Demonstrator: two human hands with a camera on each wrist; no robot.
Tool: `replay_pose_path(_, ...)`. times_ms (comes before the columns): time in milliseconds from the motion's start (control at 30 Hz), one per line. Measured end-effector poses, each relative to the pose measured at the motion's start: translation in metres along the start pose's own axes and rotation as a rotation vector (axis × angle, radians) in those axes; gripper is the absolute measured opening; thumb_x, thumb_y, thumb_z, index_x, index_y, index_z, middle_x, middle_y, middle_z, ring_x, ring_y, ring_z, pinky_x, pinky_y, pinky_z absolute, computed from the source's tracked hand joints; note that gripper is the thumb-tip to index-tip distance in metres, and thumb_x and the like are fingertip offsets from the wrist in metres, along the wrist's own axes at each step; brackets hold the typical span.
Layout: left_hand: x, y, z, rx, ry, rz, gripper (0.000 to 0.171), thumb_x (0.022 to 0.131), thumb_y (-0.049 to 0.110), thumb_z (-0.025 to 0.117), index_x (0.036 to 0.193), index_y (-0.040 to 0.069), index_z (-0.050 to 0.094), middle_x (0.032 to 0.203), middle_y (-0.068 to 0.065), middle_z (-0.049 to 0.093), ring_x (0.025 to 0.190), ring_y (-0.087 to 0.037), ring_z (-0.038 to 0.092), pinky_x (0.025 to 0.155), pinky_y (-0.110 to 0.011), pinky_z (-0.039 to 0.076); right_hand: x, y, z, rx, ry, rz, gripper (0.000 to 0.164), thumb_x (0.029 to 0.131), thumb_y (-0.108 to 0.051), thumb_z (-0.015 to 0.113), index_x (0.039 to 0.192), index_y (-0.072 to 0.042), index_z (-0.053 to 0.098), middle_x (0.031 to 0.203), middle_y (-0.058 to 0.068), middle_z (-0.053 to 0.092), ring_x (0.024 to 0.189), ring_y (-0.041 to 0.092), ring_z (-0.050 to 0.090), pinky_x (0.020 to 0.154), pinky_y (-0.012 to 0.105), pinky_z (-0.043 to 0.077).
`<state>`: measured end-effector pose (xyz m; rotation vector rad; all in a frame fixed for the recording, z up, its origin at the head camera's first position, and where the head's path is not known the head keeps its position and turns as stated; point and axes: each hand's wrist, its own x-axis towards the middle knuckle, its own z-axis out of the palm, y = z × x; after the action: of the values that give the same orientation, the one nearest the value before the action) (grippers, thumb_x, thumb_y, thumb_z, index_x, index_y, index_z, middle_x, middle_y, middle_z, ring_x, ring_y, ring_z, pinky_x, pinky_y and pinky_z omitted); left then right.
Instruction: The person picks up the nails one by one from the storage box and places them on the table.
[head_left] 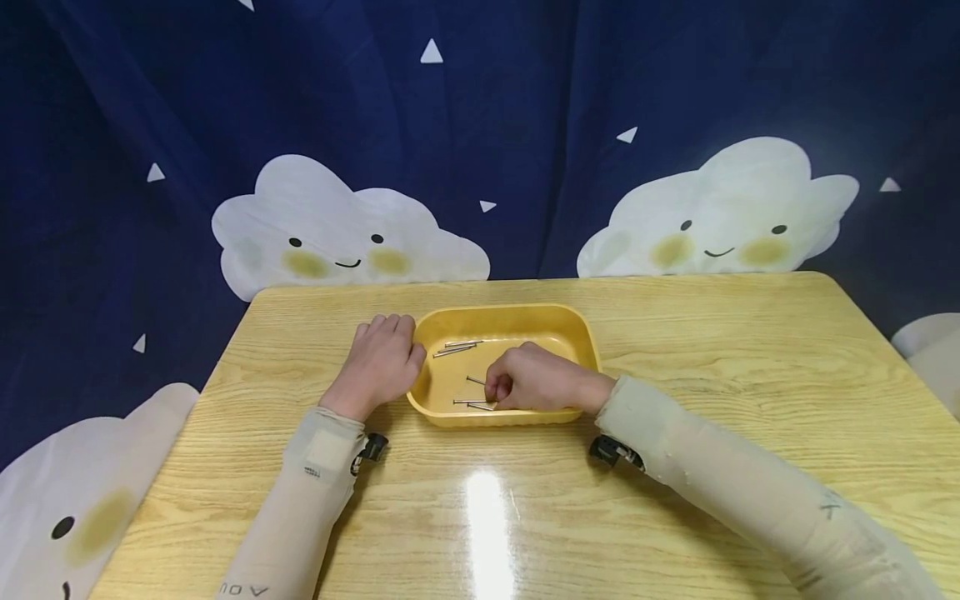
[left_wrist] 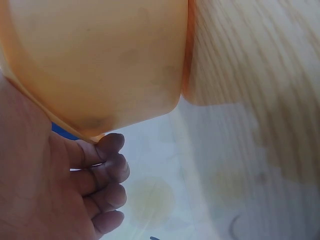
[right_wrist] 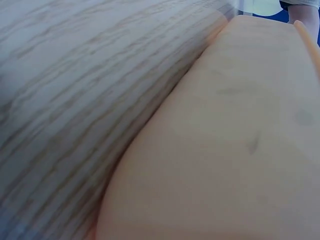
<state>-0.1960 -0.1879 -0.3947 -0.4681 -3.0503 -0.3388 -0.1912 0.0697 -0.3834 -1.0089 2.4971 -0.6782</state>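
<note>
A yellow plastic tray point(head_left: 480, 419) stands on the table, holding several thin metal nails point(head_left: 454, 351) near its left end. My left hand point(head_left: 378, 358) grips the tray's left rim; in the left wrist view its fingers point(left_wrist: 107, 195) curl at the edge of the tray wall point(left_wrist: 110, 60). Inside the tray, my right hand point(head_left: 536, 379) reaches down with bent fingers and pinches a nail point(head_left: 475, 380), whose head end sticks out on the left. More nails point(head_left: 469, 402) lie beside the fingertips. In the right wrist view the tray's outer wall point(right_wrist: 215, 125) hides that hand.
Around the tray spreads a light wood table point(head_left: 712, 358), with a glare spot point(head_left: 489, 533) in front. Behind it hangs a dark blue curtain point(head_left: 510, 108) with smiling clouds. Each forearm wears a pale sleeve point(head_left: 300, 500) and a small black wrist camera point(head_left: 615, 452).
</note>
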Motion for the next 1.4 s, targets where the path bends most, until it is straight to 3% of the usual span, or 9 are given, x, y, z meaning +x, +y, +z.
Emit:
replay_pose_path(600, 0.001, -0.001, 0.001, -0.006, 0.001, 0.005, 0.020, 0.103, 0.025, 0.040, 0.093, 0.010, 0.048, 0.084, -0.007, 0.048, 0.085, -0.028, 0.043, 0.078, -0.036, 0.029, 0.007, 0.005, 0.006, -0.006, -0.026, -0.027, 0.025, 0.083, 0.003, 0.064, 0.087, -0.018, 0.076, 0.078, -0.008, 0.072, 0.069, 0.001, 0.056, 0.072, 0.019, 0.047)
replay_pose_path(967, 0.000, -0.001, 0.001, -0.013, -0.002, 0.003, 0.020, 0.104, 0.025, 0.039, 0.094, 0.010, 0.049, 0.085, -0.007, 0.049, 0.086, -0.028, 0.044, 0.079, -0.036, 0.030, 0.011, 0.006, 0.007, -0.020, 0.003, -0.014, 0.010, 0.087, -0.012, 0.080, 0.081, -0.019, 0.076, 0.079, -0.009, 0.072, 0.071, 0.002, 0.058, 0.072, 0.020, 0.049)
replay_pose_path(1400, 0.000, 0.000, 0.000, -0.015, -0.003, 0.002, 0.021, 0.103, 0.026, 0.038, 0.094, 0.010, 0.049, 0.086, -0.007, 0.049, 0.086, -0.028, 0.044, 0.079, -0.036, 0.029, 0.011, 0.004, 0.007, -0.070, 0.017, -0.013, 0.018, 0.087, -0.016, 0.079, 0.071, -0.020, 0.070, 0.068, -0.012, 0.061, 0.063, 0.003, 0.050, 0.069, 0.020, 0.044)
